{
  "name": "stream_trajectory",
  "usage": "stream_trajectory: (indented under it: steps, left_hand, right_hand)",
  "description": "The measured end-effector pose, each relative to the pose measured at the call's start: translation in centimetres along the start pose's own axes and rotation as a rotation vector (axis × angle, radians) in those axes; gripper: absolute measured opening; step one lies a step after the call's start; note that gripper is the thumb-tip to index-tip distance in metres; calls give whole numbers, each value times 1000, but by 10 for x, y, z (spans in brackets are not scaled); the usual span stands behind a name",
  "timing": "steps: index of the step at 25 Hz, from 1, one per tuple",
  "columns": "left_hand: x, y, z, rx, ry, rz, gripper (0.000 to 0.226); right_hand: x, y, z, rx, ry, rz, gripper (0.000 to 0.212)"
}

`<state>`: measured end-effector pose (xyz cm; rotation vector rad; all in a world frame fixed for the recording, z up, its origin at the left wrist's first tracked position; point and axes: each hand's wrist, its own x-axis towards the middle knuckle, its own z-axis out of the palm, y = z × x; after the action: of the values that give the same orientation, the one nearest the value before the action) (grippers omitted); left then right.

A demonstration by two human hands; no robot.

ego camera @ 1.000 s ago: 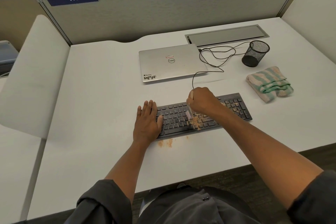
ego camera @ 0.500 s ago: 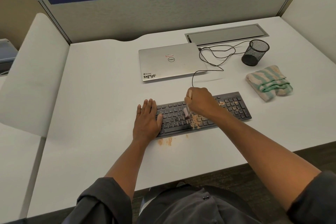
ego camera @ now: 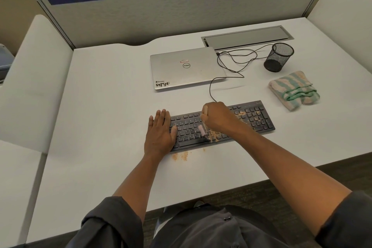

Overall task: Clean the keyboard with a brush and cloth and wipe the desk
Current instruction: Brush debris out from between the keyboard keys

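At a numbered office cubicle, a person sweeps crumbs off a dark keyboard (ego camera: 221, 125) set on a white worktop (ego camera: 104, 106). The left hand (ego camera: 160, 134) lies flat with its fingers straight and close together, pressing on the keyboard's left end to steady it. Just in front of that end, a small patch of tan crumbs (ego camera: 180, 155) already sits on the worktop. At the middle of the keys, the right hand (ego camera: 216, 117) is curled round the handle of a small brush (ego camera: 203, 130), whose pale head meets a drift of crumbs on the lower rows; motion blur hides its bristles. More crumbs dust the number pad at the right end. Behind the keyboard lies a closed silver laptop (ego camera: 187, 67), with a thin black cable (ego camera: 231, 62) looping from it towards the keyboard. Further right stand a black mesh pen cup (ego camera: 278, 57) and, well apart from the keyboard, a folded striped cloth (ego camera: 295, 90), as yet unused. The risks appear plain: a hard stroke could flick crumbs off the near edge onto the person's lap, or drive grit down between the keys. If the flat hand eases, the keyboard may skid. A backward stroke could scatter debris towards the laptop and cable.
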<state>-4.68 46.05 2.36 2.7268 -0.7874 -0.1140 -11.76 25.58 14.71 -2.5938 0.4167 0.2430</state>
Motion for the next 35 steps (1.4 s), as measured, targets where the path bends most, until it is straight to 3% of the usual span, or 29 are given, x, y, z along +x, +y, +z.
stream_trajectory:
  steps: [3, 8, 13, 17, 23, 27, 32, 35]
  left_hand:
    - [1, 0, -1, 3, 0, -1, 82]
    - [1, 0, 0, 16, -8, -4, 80]
    - [1, 1, -2, 19, -12, -4, 80]
    - [1, 2, -2, 23, -15, -3, 77]
    - [1, 0, 0, 11, -1, -5, 81]
    - [2, 2, -1, 14, -4, -1, 81]
    - [0, 1, -2, 11, 0, 0, 82]
    - [2, 1, -1, 18, -3, 2, 82]
  right_hand:
    - [-2, 2, -3, -30, -69, 38, 25]
    - [-3, -2, -6, 15, 26, -22, 17]
    - [-3, -2, -10, -48, -141, 46, 23]
    - [-3, -9, -13, 60, -11, -49, 17]
    - [3, -14, -12, -13, -173, -2, 17]
    - [7, -19, -11, 144, 13, 4, 18]
    - [7, -21, -2, 95, -241, 90, 26]
    - [11, -22, -14, 233, -105, 98, 23]
